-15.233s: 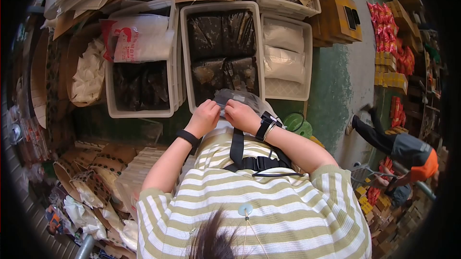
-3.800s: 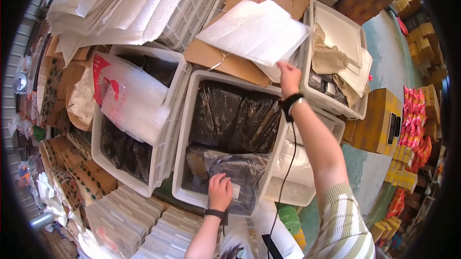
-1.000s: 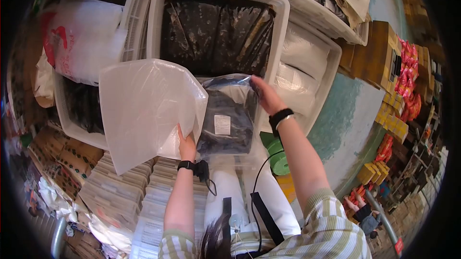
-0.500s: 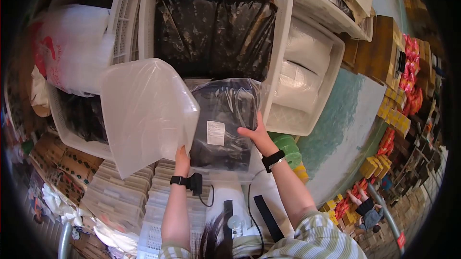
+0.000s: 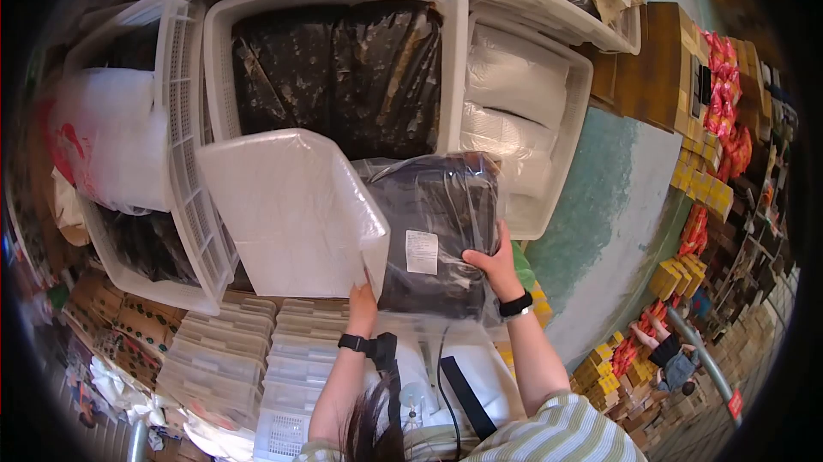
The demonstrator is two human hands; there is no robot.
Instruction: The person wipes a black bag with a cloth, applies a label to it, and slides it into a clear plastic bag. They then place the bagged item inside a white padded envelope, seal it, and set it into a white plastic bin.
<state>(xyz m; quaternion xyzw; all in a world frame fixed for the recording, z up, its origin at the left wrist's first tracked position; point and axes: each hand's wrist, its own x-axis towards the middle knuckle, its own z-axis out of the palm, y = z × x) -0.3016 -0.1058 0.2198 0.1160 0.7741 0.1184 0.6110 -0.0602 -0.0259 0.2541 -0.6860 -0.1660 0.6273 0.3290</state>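
In the head view my left hand (image 5: 363, 301) pinches the lower right corner of a whitish, plastic-wrapped flat pack (image 5: 287, 213). My right hand (image 5: 497, 267) grips the right side of a clear bag of dark contents (image 5: 446, 239), thumb on top and other fingers mostly hidden. A white printed label (image 5: 421, 252) shows on the dark bag. The two packs lie side by side, the white one's edge touching or overlapping the dark one. Behind them, a white crate (image 5: 456, 59) holds black plastic-covered bundles (image 5: 334, 76).
Another crate (image 5: 576, 111) with white packs stands at the right. At the left are a crate (image 5: 182, 145) and a white bag with red print (image 5: 116, 141). Stacked clear trays (image 5: 214, 351) sit at the lower left. A person (image 5: 673, 363) is far off at the lower right.
Both hands and both packs have shifted to the right and slightly down in the view, while the crates have shifted left. The white pack lies more sideways.
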